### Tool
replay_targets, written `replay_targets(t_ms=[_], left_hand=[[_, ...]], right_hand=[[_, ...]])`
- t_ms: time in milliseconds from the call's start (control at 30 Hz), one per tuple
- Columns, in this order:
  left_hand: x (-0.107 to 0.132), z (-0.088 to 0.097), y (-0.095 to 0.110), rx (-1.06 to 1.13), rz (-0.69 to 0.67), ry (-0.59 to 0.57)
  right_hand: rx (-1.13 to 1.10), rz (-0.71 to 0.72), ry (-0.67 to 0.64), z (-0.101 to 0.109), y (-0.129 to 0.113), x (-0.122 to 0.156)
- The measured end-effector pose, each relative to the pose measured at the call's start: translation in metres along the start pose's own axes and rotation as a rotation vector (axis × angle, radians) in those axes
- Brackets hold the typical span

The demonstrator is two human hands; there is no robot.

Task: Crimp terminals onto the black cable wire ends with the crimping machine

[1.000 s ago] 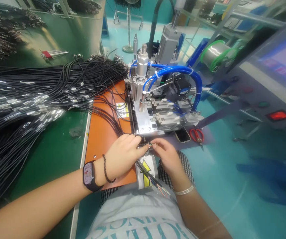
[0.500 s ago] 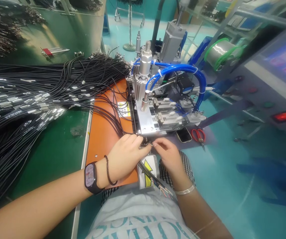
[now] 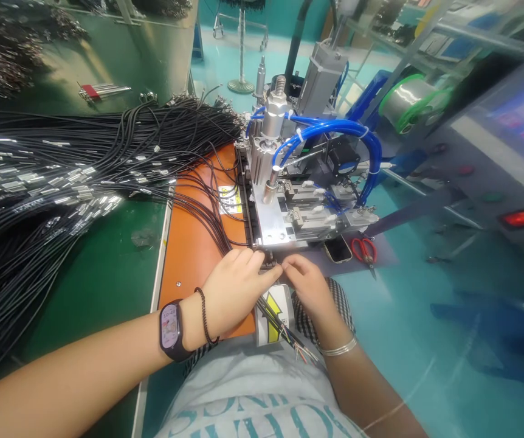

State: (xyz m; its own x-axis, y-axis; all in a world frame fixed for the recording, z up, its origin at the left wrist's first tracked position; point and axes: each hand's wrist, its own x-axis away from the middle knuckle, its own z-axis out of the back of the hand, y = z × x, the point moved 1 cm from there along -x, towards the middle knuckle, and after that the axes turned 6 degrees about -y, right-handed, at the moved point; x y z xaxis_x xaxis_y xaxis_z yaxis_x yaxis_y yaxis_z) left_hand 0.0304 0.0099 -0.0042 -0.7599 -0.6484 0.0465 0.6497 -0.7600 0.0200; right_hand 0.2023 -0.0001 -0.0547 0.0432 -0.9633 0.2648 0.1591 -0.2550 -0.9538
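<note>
My left hand (image 3: pixel 239 286) is closed around several black cables (image 3: pixel 268 313), whose stripped ends with thin coloured wires (image 3: pixel 301 351) hang out below it toward my lap. Its thumb and fingertips reach the front edge of the soldering-type machine with metal cylinders (image 3: pixel 271 152). Just to the right, my right hand (image 3: pixel 306 281) pinches with thumb and forefinger close to the left thumb. What lies between those fingertips is too small to make out. Behind the left hand, the cables run back over the orange plate (image 3: pixel 189 255).
A large bundle of black cables (image 3: pixel 84 146) with silvery ends covers the green table (image 3: pixel 120 267) on the left. Right of the machine lie a phone (image 3: pixel 338 249) and red-handled cutters (image 3: pixel 364 250). A wire spool (image 3: pixel 408 102) and a control box (image 3: pixel 481 164) stand farther right.
The view has shifted slightly, so the machine sits a little farther right. Both hands keep nearly the same pose at the machine's front edge, the cables still in the left.
</note>
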Motion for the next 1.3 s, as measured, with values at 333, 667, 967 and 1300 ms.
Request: replay_targets(t_ms=[333,667,967,1300], left_hand=[[0.005,-0.002,-0.004,0.001,-0.034,0.045],[0.006,-0.001,-0.002,0.004,-0.054,0.052],[0.024,0.003,0.02,-0.125,0.051,0.036],[0.022,0.003,0.021,-0.066,0.11,0.012]], right_hand=[[-0.16,-0.07,-0.032,-0.002,0.004,-0.002],[0.152,0.051,0.007,0.006,-0.008,-0.003],[0.029,-0.112,0.0,-0.001,-0.005,-0.002],[0.588,0.577,-0.335,0.019,-0.029,0.05]])
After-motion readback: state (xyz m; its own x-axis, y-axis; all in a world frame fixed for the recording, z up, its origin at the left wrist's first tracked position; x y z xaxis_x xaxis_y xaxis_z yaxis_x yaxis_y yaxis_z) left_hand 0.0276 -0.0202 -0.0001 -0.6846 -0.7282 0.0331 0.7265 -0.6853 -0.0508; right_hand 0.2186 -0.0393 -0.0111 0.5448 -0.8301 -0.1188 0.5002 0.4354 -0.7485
